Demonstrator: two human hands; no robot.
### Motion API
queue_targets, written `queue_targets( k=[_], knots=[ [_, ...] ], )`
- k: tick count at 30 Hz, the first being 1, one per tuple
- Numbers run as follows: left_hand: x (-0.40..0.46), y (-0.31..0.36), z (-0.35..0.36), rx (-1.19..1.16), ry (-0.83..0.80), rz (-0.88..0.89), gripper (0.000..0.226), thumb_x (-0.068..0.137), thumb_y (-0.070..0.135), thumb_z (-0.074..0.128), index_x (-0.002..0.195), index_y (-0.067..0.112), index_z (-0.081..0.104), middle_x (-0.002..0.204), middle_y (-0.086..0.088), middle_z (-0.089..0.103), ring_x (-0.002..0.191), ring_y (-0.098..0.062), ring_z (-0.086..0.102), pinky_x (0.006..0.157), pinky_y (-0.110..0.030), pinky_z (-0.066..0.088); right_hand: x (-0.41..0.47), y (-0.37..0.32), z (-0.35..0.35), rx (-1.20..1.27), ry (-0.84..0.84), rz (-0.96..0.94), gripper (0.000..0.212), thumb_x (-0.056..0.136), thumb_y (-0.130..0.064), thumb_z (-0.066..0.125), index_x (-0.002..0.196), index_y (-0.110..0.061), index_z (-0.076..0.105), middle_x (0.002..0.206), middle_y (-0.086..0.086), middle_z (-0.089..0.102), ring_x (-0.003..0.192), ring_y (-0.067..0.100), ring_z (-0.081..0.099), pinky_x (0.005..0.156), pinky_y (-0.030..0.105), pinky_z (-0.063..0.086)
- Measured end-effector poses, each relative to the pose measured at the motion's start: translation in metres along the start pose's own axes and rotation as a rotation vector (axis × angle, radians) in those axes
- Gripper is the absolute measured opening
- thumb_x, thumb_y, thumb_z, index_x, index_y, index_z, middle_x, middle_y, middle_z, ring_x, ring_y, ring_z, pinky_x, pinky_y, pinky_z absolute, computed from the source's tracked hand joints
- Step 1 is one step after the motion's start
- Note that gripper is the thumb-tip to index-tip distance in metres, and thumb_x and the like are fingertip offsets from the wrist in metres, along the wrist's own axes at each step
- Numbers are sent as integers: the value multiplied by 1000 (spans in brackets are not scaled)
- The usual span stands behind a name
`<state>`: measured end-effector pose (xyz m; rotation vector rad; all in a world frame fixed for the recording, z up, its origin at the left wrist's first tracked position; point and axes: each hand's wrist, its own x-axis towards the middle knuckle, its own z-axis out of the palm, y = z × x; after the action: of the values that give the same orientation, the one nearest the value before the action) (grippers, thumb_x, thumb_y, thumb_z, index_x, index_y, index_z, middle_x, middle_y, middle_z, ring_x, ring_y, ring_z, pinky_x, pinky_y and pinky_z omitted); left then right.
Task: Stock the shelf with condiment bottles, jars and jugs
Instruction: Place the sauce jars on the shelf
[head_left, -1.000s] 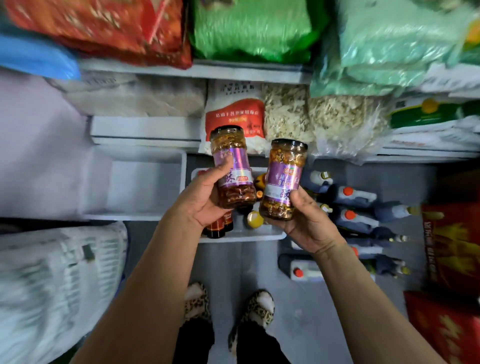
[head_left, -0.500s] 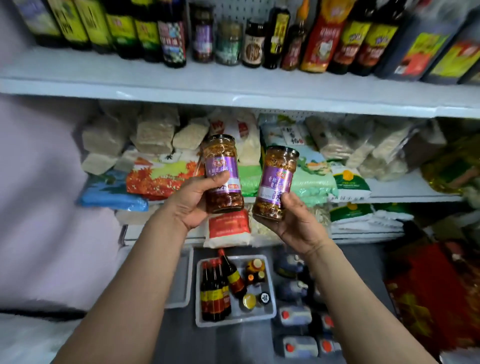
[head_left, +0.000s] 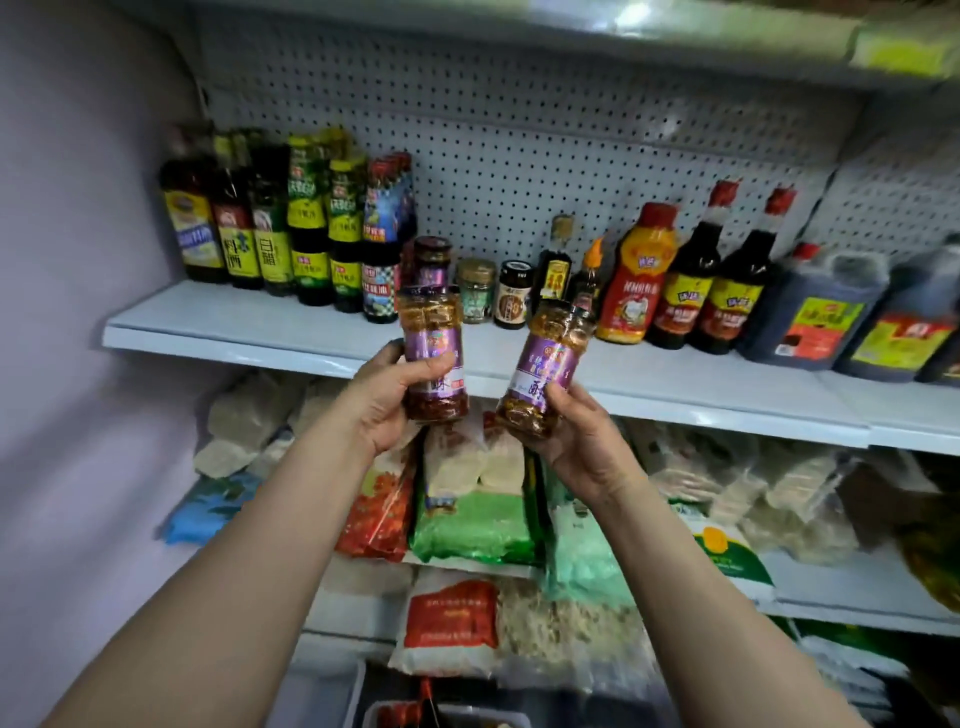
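Left hand grips a purple-labelled jar, upright. Right hand grips a second jar, tilted left — the two jars apart, side by side. Just beyond both hands: white shelf — bottles, small jars, dark jugs along it.

Bagged dry goods fill the lower shelves.

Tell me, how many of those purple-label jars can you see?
3. One in the left hand, upright; one in the right hand, tilted; one on the shelf behind the left jar. More may be hidden behind it.
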<state>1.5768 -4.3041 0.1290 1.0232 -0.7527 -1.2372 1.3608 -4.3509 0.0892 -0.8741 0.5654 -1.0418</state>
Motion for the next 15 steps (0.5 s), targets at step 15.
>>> queue_targets(
  k=[15],
  knots=[
    [132,-1,-6,291,249,123,49,71,7,84,112,19,62,94,9,69,73,3,66,56,-11,48,127,-14,-22,-250,67,-142,52,85,-1,70,134,-7,52,123,14,67,113,25,66,91,30,54]
  ],
)
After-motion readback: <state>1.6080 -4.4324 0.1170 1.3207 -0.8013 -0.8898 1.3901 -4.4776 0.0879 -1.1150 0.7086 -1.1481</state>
